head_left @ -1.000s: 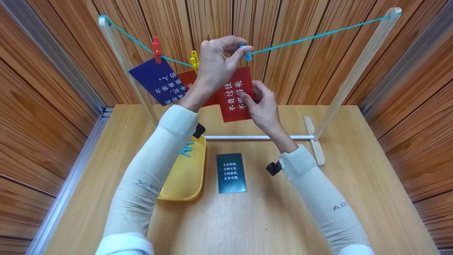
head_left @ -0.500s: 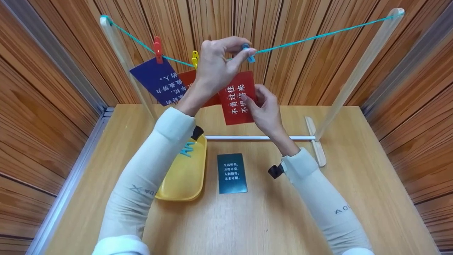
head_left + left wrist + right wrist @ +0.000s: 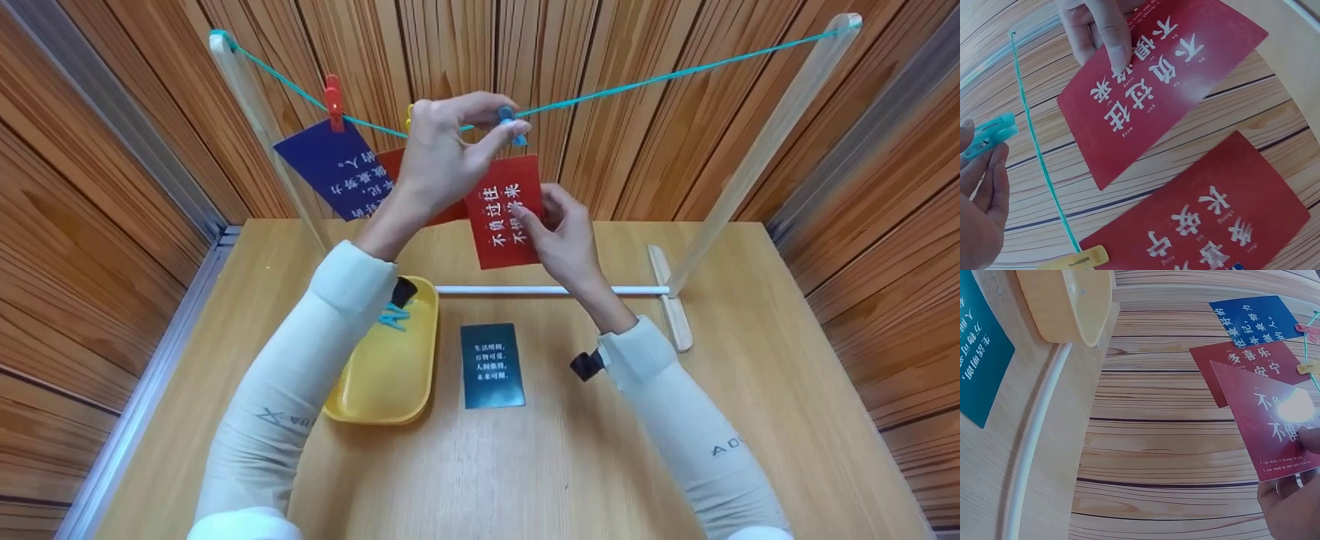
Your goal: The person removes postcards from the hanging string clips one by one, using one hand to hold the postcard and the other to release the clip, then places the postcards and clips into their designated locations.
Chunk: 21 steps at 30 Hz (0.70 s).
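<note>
My left hand (image 3: pixel 446 154) pinches a blue clothespin (image 3: pixel 991 135) between thumb and fingertips; in the left wrist view it is apart from the green line (image 3: pixel 1039 152). My right hand (image 3: pixel 570 236) grips a red card (image 3: pixel 501 236) with white characters at its right edge, thumb on the front. The card's upper edge is below the line and the clothespin. Left of it, a second red card (image 3: pixel 1230 208) hangs from the line by a yellow clothespin (image 3: pixel 1075 259), partly hidden by my left hand in the head view. A dark blue card (image 3: pixel 334 169) hangs from a red clothespin (image 3: pixel 334 103).
Two wooden posts (image 3: pixel 765 150) carry the line, joined low down by a white rod (image 3: pixel 502 290). A yellow tray (image 3: pixel 431 352) with light-blue clothespins (image 3: pixel 393 316) stands left, partly behind my left sleeve. One dark green card (image 3: pixel 493 366) lies on the table (image 3: pixel 600 465).
My left hand has shifted slightly down and left, taking the blue clothespin lower. The red card in my right hand has sunk a little, away from the line.
</note>
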Available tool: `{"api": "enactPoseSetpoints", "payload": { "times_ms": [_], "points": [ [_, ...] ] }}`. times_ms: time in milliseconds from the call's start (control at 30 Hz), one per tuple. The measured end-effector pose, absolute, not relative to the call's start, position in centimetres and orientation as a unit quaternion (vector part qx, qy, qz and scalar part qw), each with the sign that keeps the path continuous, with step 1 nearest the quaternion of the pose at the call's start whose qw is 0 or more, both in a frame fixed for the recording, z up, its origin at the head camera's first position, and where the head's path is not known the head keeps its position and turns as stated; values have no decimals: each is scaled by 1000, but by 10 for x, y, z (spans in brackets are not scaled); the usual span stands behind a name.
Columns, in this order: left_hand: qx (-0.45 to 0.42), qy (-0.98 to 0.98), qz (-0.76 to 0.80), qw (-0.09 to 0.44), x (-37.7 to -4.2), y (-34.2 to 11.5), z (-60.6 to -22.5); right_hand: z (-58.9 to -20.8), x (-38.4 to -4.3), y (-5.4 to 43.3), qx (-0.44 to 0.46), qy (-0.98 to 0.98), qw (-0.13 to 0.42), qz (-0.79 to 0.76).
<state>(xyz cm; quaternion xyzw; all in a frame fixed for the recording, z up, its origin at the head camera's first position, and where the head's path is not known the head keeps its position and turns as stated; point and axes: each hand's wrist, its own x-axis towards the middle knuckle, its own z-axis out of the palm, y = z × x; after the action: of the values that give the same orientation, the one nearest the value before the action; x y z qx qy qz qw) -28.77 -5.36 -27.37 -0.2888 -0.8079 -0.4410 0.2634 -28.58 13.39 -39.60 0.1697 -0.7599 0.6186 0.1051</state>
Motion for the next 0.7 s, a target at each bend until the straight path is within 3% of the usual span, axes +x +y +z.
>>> {"api": "enactPoseSetpoints", "payload": {
  "times_ms": [700],
  "points": [
    [-240,-823,-472,204,-279,-67,-296,-411,-277,136,158,-757,80,629]
  ]
}}
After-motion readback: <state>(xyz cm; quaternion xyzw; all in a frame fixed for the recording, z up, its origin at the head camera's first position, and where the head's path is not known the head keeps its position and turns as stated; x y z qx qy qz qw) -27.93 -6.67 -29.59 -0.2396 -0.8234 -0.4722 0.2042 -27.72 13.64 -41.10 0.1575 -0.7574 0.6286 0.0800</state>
